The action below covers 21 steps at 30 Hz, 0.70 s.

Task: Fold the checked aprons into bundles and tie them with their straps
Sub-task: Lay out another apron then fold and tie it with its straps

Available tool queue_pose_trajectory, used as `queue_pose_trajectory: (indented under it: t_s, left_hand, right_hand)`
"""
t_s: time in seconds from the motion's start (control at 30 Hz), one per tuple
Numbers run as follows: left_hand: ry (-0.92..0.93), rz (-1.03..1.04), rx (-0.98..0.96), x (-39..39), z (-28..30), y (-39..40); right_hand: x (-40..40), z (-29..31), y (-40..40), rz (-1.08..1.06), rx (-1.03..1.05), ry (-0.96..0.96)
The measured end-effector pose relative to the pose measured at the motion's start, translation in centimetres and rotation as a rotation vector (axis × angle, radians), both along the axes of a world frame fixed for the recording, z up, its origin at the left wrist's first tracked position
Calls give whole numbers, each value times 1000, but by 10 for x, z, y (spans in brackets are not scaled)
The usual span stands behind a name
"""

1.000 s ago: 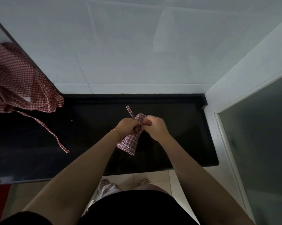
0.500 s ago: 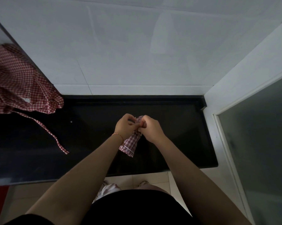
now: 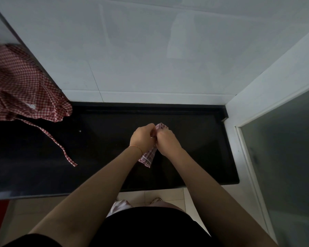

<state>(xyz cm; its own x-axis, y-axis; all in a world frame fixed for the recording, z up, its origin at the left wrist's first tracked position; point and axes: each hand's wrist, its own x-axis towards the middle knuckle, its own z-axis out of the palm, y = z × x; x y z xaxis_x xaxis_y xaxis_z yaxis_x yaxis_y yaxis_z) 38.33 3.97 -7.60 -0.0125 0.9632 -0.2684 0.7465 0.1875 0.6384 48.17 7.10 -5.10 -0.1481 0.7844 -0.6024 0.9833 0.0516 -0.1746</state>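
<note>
A pale tiled wall [image 3: 150,50] fills the upper half of the head view, meeting a white frame with a frosted pane [image 3: 283,157] on the right. Below the wall runs a glossy black countertop [image 3: 105,148], its back edge tight against the tiles and its right end stopping just short of the frame. At the counter's far left, a loose red-and-white checked apron [image 3: 22,90] lies heaped against the back corner (its upper part is blurred and runs off the picture), and one of its straps [image 3: 55,141] trails out across the dark surface toward the front edge, ending flat on the counter well apart from the hands. Toward the right half of the counter, about midway between back and front edges, the person holds a second apron folded into a narrow bundle [image 3: 148,157]; whether it touches the surface cannot be told. Its far end peeks out above the knuckles and its near end hangs below the wrists. The left hand [image 3: 143,138] and the right hand [image 3: 166,141] are pressed together, both with fingers curled and clamped on the bundle's upper part; the strap they may be working is hidden between them. A thin cord bracelet [image 3: 136,148] circles the left wrist. Pale floor tiles [image 3: 164,195] show beneath the counter's front edge.
</note>
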Motion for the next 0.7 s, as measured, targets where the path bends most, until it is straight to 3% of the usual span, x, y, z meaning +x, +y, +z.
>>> queue_pose_trajectory:
  t_s: [0.1, 0.23, 0.37, 0.5, 0.7]
  left_hand:
    - [79, -54, 43, -5, -5, -5]
    - [108, -51, 164, -8, -10, -10]
    - [157, 44, 310, -14, -15, -19]
    - [-11, -53, 126, -14, -15, -25]
    - [-88, 5, 22, -12, -14, -14]
  right_hand:
    - [18, -7, -13, -31, 10, 176]
    - [27, -3, -8, -550, -328, 493]
    - [27, -6, -10, -950, -415, 634]
    - [28, -5, -12, -1064, -478, 746]
    - [34, -8, -19, -1180, -525, 954]
